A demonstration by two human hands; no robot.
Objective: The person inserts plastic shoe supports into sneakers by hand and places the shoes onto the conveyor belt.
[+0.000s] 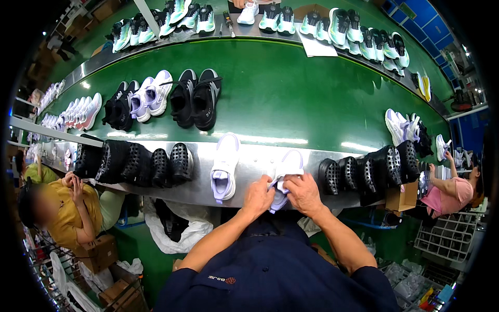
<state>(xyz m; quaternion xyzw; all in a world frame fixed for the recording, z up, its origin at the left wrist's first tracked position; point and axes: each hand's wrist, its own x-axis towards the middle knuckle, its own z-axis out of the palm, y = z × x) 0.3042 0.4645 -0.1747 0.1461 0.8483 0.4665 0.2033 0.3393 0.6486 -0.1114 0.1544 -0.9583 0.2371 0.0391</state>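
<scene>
A white and lavender sneaker [289, 165] lies on the metal ledge in front of me, its heel toward my body. Both hands are at its opening. My left hand [258, 194] pinches the left side of the collar, fingers curled. My right hand [303, 191] grips the tongue area from the right, with fingertips bent over it. Just left of my hands stands another white and lavender sneaker [225, 167], upright and untouched, its heel also toward me. The inside of the handled sneaker is partly covered by my fingers.
Black studded shoe forms [182, 162] line the ledge at left, with more black forms [367, 171] at right. Beyond runs a green belt [291, 93] carrying black sneakers [206, 99]. Mint sneakers [339, 27] fill the far ledge. Co-workers sit at left [78, 213] and right [449, 192].
</scene>
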